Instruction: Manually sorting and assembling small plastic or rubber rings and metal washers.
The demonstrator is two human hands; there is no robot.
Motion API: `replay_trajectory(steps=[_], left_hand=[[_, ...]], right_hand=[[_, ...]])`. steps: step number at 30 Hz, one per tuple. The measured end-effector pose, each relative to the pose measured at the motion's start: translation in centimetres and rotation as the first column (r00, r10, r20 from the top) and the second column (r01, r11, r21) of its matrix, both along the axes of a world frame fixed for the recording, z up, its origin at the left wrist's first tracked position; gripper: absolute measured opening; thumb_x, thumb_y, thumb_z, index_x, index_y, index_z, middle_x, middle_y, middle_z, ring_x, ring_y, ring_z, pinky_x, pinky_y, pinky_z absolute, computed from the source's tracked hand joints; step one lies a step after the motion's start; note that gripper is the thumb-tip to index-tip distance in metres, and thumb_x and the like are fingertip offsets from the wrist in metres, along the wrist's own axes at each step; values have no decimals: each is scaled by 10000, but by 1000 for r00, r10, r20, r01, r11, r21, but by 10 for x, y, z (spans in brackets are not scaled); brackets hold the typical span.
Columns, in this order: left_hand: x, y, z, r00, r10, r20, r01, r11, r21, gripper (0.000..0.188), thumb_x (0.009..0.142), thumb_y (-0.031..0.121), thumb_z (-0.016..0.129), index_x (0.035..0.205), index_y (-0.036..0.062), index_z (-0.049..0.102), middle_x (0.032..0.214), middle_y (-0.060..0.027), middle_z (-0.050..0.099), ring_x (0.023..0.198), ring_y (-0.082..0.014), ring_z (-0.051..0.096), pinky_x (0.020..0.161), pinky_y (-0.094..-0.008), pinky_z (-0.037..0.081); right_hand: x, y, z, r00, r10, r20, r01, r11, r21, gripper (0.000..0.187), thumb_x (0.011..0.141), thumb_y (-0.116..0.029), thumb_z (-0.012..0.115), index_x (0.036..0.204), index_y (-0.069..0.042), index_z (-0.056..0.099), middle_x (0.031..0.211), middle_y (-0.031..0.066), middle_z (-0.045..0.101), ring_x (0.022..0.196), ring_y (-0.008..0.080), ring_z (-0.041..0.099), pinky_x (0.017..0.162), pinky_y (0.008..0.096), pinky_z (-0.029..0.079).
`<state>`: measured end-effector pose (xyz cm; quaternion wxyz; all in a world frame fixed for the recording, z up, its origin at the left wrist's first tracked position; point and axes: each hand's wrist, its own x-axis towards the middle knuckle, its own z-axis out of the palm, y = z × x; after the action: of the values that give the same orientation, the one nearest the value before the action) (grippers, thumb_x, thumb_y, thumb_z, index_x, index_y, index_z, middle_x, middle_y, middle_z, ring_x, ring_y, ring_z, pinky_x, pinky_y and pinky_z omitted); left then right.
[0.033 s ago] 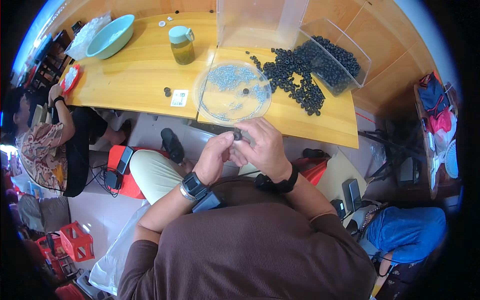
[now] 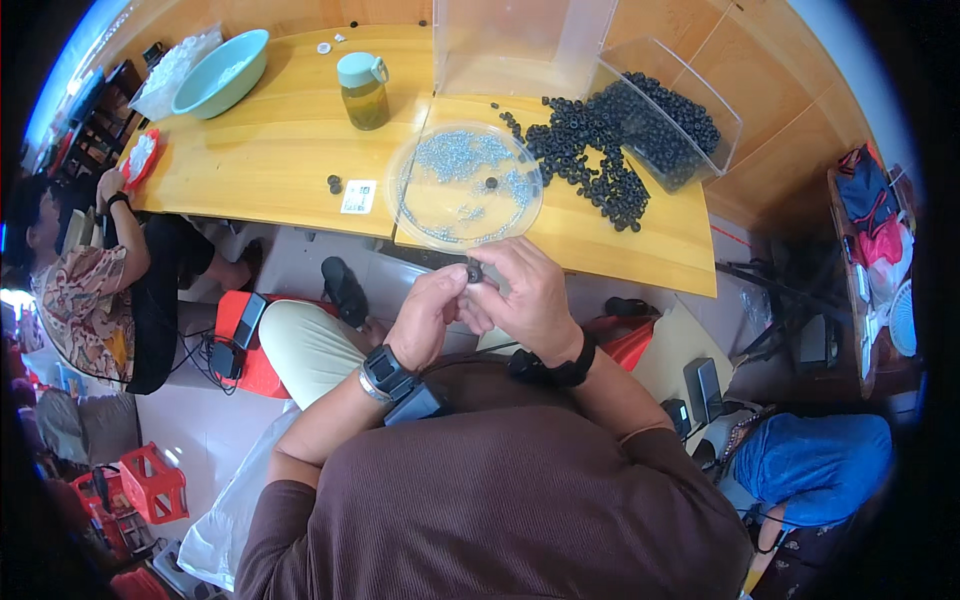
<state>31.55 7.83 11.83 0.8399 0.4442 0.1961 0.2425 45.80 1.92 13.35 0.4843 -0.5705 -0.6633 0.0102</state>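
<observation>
Fingertip grip [image 2: 532, 292] around black piece [image 2: 474, 273]

1 turq. basin [image 2: 207, 92] & 1 lidded jar [image 2: 366, 100] on tbl. [image 2: 270, 160], red crate [image 2: 153, 485] on flr. [image 2: 212, 420]

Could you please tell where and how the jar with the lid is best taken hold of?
Likely around the jar below its lid, coming from the near side: it stands upright, looks round, and nothing tall stands in front.

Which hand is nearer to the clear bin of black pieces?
The right hand: it is off the table's near edge, left of and nearer the person than the bin. The left hand is farther left.
</observation>
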Motion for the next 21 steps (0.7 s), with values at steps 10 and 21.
replay_trajectory(steps=[10, 21], left_hand=[[4, 0, 4, 998, 37, -43, -31, 989, 145, 354, 921, 285, 386, 792, 11, 571, 646, -93, 590, 547, -141, 546, 525, -247, 429], [0, -4, -10, 996, 87, -18, -84, 992, 98, 349, 919, 313, 433, 983, 4, 582, 722, -46, 589, 627, -119, 557, 585, -234, 442]], right_hand=[[3, 0, 10, 991, 31, 128, -37, 998, 45, 263, 626, -59, 662, 875, -7, 595, 758, 122, 606, 694, 291, 585, 635, 369, 472], [-9, -4, 0, 999, 40, -17, -41, 999, -20, 256, 669, -56, 659, 919, -68, 604, 808, 85, 602, 749, 278, 581, 658, 357, 478]])
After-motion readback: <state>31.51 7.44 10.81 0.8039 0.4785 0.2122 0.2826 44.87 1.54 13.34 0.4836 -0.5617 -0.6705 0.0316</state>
